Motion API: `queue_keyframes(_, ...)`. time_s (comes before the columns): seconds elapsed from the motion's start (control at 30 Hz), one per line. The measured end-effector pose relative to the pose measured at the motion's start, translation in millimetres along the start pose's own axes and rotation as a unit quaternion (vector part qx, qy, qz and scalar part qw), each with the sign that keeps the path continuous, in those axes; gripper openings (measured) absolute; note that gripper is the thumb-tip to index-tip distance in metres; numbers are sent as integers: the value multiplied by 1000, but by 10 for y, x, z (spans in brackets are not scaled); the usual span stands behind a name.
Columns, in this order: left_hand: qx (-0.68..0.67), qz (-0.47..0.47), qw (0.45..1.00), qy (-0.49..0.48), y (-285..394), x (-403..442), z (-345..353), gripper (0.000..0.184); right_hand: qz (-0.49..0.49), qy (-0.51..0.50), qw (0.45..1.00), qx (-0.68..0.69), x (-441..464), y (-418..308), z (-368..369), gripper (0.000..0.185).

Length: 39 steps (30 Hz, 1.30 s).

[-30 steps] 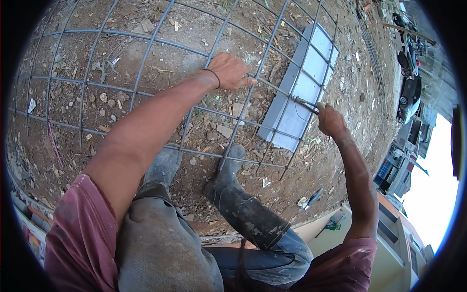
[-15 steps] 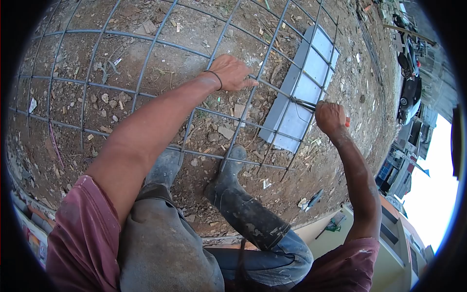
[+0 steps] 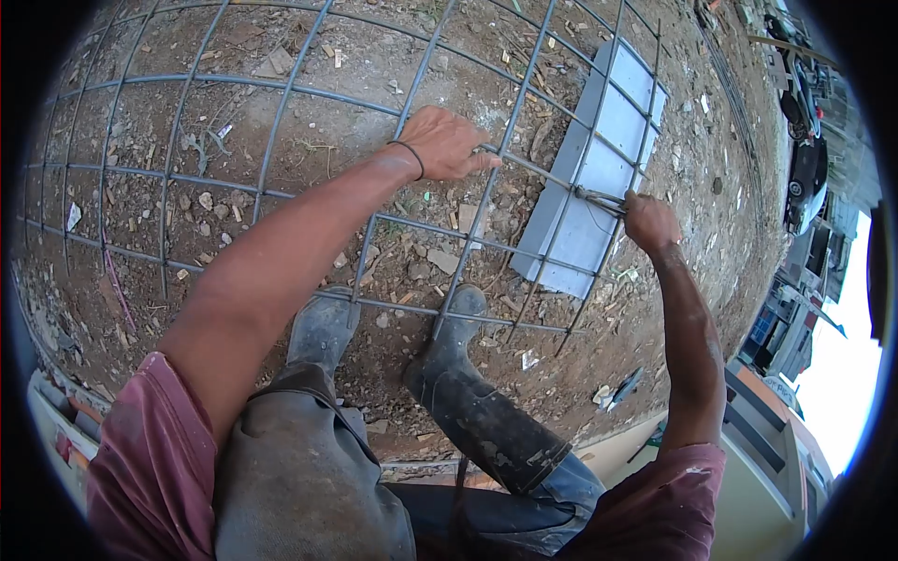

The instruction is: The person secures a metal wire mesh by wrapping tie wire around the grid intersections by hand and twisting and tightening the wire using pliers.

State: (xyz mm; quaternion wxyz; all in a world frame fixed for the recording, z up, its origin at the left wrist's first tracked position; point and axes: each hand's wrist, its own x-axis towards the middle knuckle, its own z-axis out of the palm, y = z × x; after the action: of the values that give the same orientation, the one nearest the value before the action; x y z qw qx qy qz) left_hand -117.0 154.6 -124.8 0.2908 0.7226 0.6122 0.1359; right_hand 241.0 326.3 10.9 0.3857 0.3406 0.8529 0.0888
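My left hand point(image 3: 447, 143) is closed around a bar of the steel rebar mesh point(image 3: 341, 95), with the thumb along the bar toward the right. A thin dark band circles that wrist. My right hand point(image 3: 652, 222) is closed around the handles of a pair of pincers point(image 3: 603, 198). Their jaws meet the mesh at a bar crossing, where a thin wire seems to be; the exact grip of the jaws is too small to make out. Under this part of the mesh lies a pale grey, box-shaped block point(image 3: 585, 210).
My boots point(image 3: 323, 327) stand at the near edge of the mesh, on rubble-strewn soil point(image 3: 412, 365). Long thin bars point(image 3: 734, 98) lie on the ground at the right. Farther off are parked cars point(image 3: 806, 182) and a low building point(image 3: 767, 430).
The view has shifted slightly. My right hand has turned a little with the pincers, and the orange handle end seen earlier is now hidden. My left hand keeps its hold on the mesh.
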Motion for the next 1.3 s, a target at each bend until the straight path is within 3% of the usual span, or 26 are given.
queue_keyframes(0.13, 9, -6, 1000, -17, 49, 13, 3, 60, -6, 37, 999, 25, 70, 125, 148, 18)
queue_keyframes(0.2, 9, 9, 1000, 26, 35, 3, -7, 58, -5, 63, 998, 7, 127, 127, 180, 17)
queue_keyframes(0.3, 33, -18, 999, -33, 58, 33, -54, 54, -10, 110, 993, 37, 146, 145, 394, 14)
queue_keyframes(0.4, 5, -9, 1000, -10, 6, 61, 18, 50, -6, 142, 989, 38, 113, 151, 471, 11)
queue_keyframes(0.53, 15, -24, 999, -30, -9, 65, -6, 48, -40, 151, 987, 27, -16, 60, 124, 14)
queue_keyframes(0.6, 9, -14, 999, -29, -9, 53, 5, 48, 16, -45, 999, -7, -119, -68, -347, 16)
queue_keyframes(0.63, 0, -16, 999, -29, -19, 43, 4, 48, -13, -112, 993, 36, -96, -72, -485, 22)
queue_keyframes(0.67, -4, -10, 1000, -21, -16, 39, 0, 48, 35, -357, 895, 266, 34, -62, -726, 26)
queue_keyframes(0.73, -6, -6, 1000, -5, 2, 13, -11, 48, 80, -434, 838, 320, 130, -101, -991, 21)
queue_keyframes(0.8, 25, -12, 1000, -8, 18, 14, -22, 50, 67, -453, 840, 289, 235, -136, -1071, 23)
queue_keyframes(0.87, 19, -16, 1000, -9, -6, 9, -26, 52, 33, -398, 898, 185, 219, -160, -1028, 36)
queue_keyframes(0.9, 15, -14, 1000, -14, 8, 7, -7, 53, -126, -221, 967, 24, 112, -160, -967, 35)
queue_keyframes(0.93, 11, -13, 1000, -13, 21, 5, 1, 53, -125, -224, 966, 22, -6, -147, -909, 35)
queue_keyframes(1.0, 2, -10, 1000, -11, 12, 0, -8, 54, -180, 22, 971, -154, -224, -213, -908, 31)
queue_keyframes(1.03, 3, -6, 1000, -12, 11, 0, -14, 54, -247, 126, 931, -239, -298, -147, -985, 28)
queue_keyframes(1.13, -7, -1, 1000, 1, 22, -12, -28, 53, -212, 59, 949, -224, -313, 56, -767, 41)
queue_keyframes(1.2, -1, -3, 1000, -4, 19, -13, -43, 53, -204, 28, 965, -160, -207, -6, -914, 47)
queue_keyframes(1.23, -1, -7, 1000, -4, -13, -25, -35, 53, -105, -144, 984, 17, -137, -58, -1157, 52)
queue_keyframes(1.27, -9, -2, 1000, 2, -17, -19, 1, 54, 6, -309, 932, 192, -100, -97, -1316, 61)
queue_keyframes(1.3, -16, 4, 1000, 10, -7, -2, 25, 54, 55, -330, 858, 389, -40, 70, -1170, 62)
